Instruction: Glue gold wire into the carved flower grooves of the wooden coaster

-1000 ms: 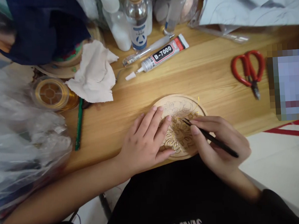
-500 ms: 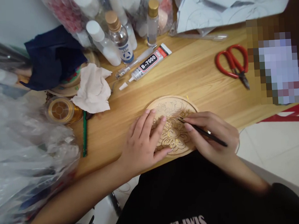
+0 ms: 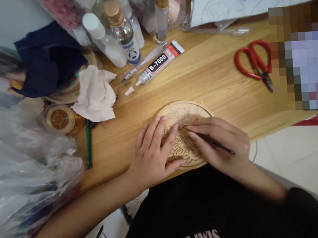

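- The wooden disc (image 3: 186, 113) is set at the near edge of the bench (image 3: 226, 82), between and partly beneath both hands.
- The left hand (image 3: 152, 151) is laid palm down with its fingers spread; the left part of the disc is covered by them, and the piece is apparently being steadied.
- By the right hand (image 3: 222, 138) a dark tool, apparently tweezers (image 3: 214, 140), is pinched between thumb and fingers; whether anything is gripped at its tips cannot be told.
- Over the last second, the tips have been brought leftward across the disc, and are now held just beside the left index fingertip, while the left hand has been kept in place.
- By this shift, the working spot seems to have been moved along the upper edge of the gold-outlined flower (image 3: 186, 142), where bare drawn lines begin.
- A short yellow end (image 3: 202, 103) is seen projecting at the far rim.
- Farther off, a spool of gold wire (image 3: 59, 119), a glue tube (image 3: 159, 61) and red-handled cutters (image 3: 252, 61) are left untouched.
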Demonstrator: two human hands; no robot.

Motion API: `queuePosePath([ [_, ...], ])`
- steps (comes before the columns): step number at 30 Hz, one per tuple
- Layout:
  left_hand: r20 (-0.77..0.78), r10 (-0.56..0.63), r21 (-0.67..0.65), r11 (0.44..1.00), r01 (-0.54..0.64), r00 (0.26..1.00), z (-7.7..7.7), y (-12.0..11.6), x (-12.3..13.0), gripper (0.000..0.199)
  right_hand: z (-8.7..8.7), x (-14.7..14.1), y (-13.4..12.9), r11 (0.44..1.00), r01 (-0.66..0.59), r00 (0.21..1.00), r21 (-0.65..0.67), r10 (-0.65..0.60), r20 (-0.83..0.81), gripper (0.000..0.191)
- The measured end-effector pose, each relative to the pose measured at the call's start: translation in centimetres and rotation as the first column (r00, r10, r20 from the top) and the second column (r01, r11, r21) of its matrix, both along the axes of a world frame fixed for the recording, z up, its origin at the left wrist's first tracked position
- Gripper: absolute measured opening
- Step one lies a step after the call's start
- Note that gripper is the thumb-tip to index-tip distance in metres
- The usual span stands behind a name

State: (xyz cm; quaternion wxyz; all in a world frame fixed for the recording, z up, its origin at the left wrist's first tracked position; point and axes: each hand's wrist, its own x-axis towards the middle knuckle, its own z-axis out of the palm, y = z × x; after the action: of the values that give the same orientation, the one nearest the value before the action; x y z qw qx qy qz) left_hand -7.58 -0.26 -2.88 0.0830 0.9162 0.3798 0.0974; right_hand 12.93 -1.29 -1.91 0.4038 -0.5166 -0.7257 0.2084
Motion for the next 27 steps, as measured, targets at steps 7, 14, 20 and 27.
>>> queuePosePath([
  [7, 0.034, -0.003, -0.006, 1.000, 0.003, 0.999, -0.21, 0.03, 0.03, 0.068, 0.10, 0.24, 0.36, 0.999, -0.025, 1.000, -0.044, 0.025, -0.010, 0.022],
  [14, 0.047, -0.004, -0.017, 1.000, 0.005, 0.999, -0.27, 0.18, -0.02, 0.070, 0.26, 0.35, 0.58, 0.995, -0.031, 0.999, -0.092, 0.029, -0.024, 0.019],
  [20, 0.051, -0.007, -0.019, 1.000, 0.008, 0.999, -0.23, 0.24, -0.10, 0.070, 0.25, 0.32, 0.67, 0.992, -0.012, 0.998, -0.126, 0.004, -0.060, 0.020],
  [27, 0.034, -0.006, 0.005, 1.000, 0.006, 0.999, -0.13, 0.28, 0.00, 0.069, 0.64, 0.20, 0.89, 0.978, 0.053, 0.993, -0.200, -0.073, -0.094, 0.019],
])
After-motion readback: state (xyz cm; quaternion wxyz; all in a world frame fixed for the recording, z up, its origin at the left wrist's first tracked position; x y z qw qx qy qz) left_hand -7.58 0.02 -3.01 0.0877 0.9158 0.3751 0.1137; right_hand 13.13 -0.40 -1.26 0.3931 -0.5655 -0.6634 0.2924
